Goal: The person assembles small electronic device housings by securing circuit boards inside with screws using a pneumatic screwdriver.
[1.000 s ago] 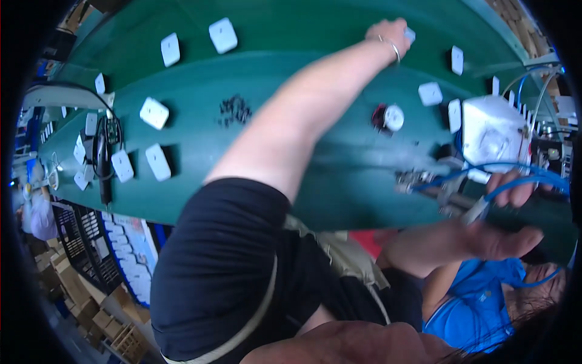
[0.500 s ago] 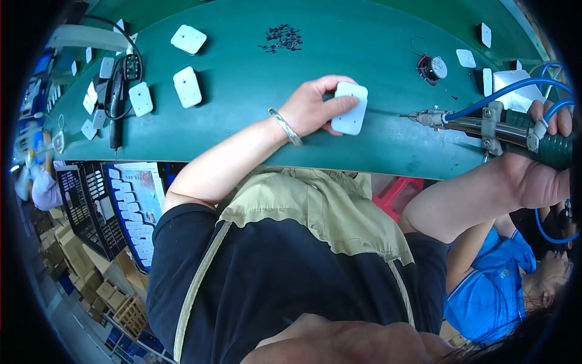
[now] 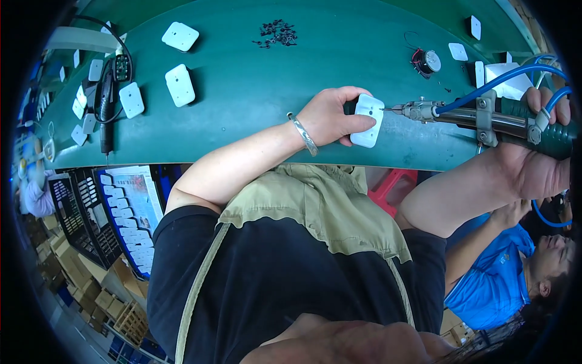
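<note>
Starting nearest: my tan apron (image 3: pixel 315 206) bunches against the bench edge, centre of frame. Just beyond it, my left hand (image 3: pixel 330 121) pinches a white case (image 3: pixel 368 105), thumb across the upper face, fingers behind. The case is right of centre, tilted slightly. My right hand (image 3: pixel 538 173), at the right edge, is wrapped around the ribbed green sleeve (image 3: pixel 515 109) of an air-hosed metal tool (image 3: pixel 451 115).

Change: a second ago the left hand was reaching to the far side of the bench; half a second ago the case was short of the tool's tip. Now it has shifted right and its right edge meets the tip in view. I judge case and tool are being lined up.

Farther off: a round metal part (image 3: pixel 430 62) with red wire, upper right; a pile of small dark pieces (image 3: pixel 277 34), probably screws, top centre; two loose white cases (image 3: pixel 180 85), upper left.

Unclear: whether the tip touches the case or only overlaps it; my left fingertips, behind the case; right palm, hidden by the sleeve, so grip pressure unknown.
</note>
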### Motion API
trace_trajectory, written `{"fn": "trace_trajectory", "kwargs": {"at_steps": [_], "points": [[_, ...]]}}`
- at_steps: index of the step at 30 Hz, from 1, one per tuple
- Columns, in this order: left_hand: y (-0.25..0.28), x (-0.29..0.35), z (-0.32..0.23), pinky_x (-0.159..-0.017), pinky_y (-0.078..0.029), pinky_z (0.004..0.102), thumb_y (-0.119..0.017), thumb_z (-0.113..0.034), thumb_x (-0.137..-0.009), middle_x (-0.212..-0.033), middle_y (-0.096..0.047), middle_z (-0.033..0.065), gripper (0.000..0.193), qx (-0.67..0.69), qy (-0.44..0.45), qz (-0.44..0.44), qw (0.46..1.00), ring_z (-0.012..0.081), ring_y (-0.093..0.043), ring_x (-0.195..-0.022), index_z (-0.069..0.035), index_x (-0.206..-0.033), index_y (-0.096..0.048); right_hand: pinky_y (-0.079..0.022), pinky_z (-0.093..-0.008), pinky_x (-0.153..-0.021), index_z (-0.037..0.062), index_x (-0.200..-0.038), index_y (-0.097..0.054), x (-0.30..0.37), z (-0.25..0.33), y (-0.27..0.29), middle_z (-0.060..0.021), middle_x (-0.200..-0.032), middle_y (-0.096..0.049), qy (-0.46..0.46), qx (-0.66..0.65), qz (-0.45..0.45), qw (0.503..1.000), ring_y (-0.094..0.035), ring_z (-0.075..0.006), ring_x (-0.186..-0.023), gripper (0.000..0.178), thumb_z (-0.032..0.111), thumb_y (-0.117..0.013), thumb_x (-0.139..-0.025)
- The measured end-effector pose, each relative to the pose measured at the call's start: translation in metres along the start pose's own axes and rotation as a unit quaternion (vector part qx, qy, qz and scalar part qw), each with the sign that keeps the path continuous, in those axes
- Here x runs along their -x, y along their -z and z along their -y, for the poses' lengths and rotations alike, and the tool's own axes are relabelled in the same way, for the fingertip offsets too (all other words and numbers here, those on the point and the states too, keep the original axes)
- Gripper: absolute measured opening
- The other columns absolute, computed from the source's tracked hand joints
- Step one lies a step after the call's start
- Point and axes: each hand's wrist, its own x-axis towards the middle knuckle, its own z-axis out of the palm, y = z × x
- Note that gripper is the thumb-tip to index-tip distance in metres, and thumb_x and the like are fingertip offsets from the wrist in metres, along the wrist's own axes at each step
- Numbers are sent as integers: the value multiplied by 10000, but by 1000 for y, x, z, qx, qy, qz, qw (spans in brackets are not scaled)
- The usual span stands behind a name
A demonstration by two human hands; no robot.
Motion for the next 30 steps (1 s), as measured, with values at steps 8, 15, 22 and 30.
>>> {"fn": "trace_trajectory", "kwargs": {"at_steps": [8, 15, 22, 30], "points": [[-5, -3, -8, -472, -480, 201, -661, -137, -745, -826, -601, 23, 360, -5, -14, 0, 1000, 73, -578, -651, -63, -1079, -550, -377, -193, -293, 97, -1027, -523, -2, 0, 5, -28, -660, -607, -8, 8, -23, 1000, -472, -80, -393, 317, 372, -446, -890], [-9, -4, -13, -474, -479, 200, -666, -143, -738, -824, -601, 16, 362, -28, -15, -5, 999, 67, -576, -649, -71, -1075, -556, -418, -205, -320, 97, -1067, -502, -1, 0, 2, -25, -670, -608, -1, -14, -52, 999, -490, -83, -429, 352, 392, -455, -882], [-9, -6, -13, -473, -505, 223, -653, -180, -715, -824, -601, 60, 399, -19, -19, 7, 1000, 103, -604, -639, -6, -1057, -545, -409, -233, -411, 81, -1064, -485, 5, 1, 10, -36, -724, -582, -19, -36, -41, 998, -490, -108, -509, 376, 391, -491, -851], [-15, -10, -21, -434, -461, 194, -693, -99, -720, -786, -589, 20, 406, -2, 21, -13, 1000, 70, -558, -594, -30, -1089, -540, -385, -270, -551, 50, -1050, -461, 14, -11, -1, -49, -785, -537, -16, -71, -65, 995, -472, -142, -611, 421, 385, -539, -807]]}}
